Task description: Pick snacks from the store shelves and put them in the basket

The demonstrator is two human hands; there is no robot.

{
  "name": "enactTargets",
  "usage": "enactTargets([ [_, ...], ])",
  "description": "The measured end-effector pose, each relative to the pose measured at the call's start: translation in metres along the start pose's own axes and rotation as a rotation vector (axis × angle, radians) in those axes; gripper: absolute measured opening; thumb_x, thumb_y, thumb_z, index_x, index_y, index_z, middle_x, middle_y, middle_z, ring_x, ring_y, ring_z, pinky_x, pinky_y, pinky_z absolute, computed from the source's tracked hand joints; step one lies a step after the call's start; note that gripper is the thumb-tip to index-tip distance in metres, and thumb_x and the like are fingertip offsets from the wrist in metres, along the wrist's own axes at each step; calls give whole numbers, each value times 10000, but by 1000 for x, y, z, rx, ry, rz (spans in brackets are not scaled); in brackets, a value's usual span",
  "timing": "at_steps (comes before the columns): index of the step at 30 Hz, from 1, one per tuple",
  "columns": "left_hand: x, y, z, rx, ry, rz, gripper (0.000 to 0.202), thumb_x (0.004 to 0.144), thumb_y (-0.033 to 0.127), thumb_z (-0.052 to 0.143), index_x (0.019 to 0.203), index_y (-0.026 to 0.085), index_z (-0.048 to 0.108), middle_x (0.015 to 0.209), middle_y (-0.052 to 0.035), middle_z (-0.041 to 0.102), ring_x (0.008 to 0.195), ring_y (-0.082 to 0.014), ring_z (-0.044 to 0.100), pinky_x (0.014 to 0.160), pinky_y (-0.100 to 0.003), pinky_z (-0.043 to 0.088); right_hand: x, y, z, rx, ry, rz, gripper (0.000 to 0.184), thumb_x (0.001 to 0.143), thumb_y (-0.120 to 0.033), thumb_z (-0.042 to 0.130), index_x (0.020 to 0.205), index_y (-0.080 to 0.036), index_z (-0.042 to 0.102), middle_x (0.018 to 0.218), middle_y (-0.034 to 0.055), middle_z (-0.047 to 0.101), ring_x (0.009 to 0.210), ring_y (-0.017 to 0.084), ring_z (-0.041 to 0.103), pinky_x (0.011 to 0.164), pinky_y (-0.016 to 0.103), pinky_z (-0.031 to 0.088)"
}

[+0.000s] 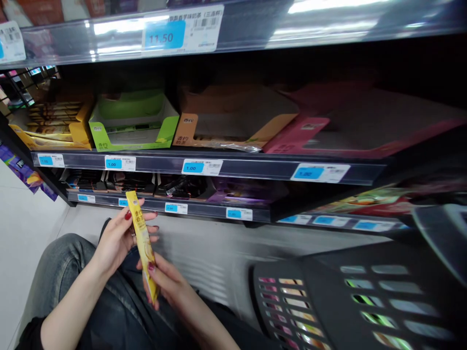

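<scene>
A slim yellow milk tea stick packet (143,238) is held upright at a slant over my lap. My left hand (118,233) grips its upper part, thumb in front and fingers behind. Lower down, my right hand (166,279) pinches the same packet between thumb and fingers. Beyond my hands, the shelf carries a yellow display box (78,133) with several similar packets stacked in it. Beside that stands a green display box (168,129) with a green packet inside. An orange-brown box (273,129) and a pink box (317,127) follow to the right; their insides are dark.
A dark shopping basket (321,291) with slotted sides stands at the lower right, with colourful packages showing through. Price-tagged shelf edges (251,167) run across in front of me. A lower shelf (204,206) holds dark and purple packets. Grey floor (207,238) lies beneath.
</scene>
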State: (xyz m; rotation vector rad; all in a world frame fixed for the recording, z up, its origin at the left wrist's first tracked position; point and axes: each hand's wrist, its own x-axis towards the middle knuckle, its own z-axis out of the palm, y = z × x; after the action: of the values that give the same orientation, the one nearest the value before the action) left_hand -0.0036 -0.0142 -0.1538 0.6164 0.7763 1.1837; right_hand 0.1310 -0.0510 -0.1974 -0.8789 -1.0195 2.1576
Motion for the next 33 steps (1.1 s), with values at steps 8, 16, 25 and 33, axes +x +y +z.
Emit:
enactTargets([
  [8,2,-1,-2,58,120,80,169,702,200,703,860,175,647,706,10,666,640,-129,638,588,-231,538,-6,-9,1,81,-59,-40,454,757,-540,571,940,-127,527,579,-22,539,384,47,412,407,176,288],
  [16,3,1,-5,108,255,243,159,685,215,711,812,164,629,705,12,660,653,-137,646,558,-194,512,-18,-33,-17,3,25,-50,394,752,-490,599,892,-122,596,820,93,646,540,136,586,454,229,413],
  [25,-1,-16,5,322,-80,14,275,702,190,699,968,159,638,827,-57,704,822,-199,655,751,-281,511,-21,-39,-15,-373,181,-135,302,809,-470,519,870,-176,550,782,46,615,628,150,542,584,264,434],
  [33,-22,0,11,377,-287,-447,165,796,363,576,891,230,596,634,-8,604,434,-123,578,366,-196,468,-50,-66,-49,-433,486,-284,453,723,-594,569,897,-176,549,616,-2,524,461,98,398,437,231,296],
])
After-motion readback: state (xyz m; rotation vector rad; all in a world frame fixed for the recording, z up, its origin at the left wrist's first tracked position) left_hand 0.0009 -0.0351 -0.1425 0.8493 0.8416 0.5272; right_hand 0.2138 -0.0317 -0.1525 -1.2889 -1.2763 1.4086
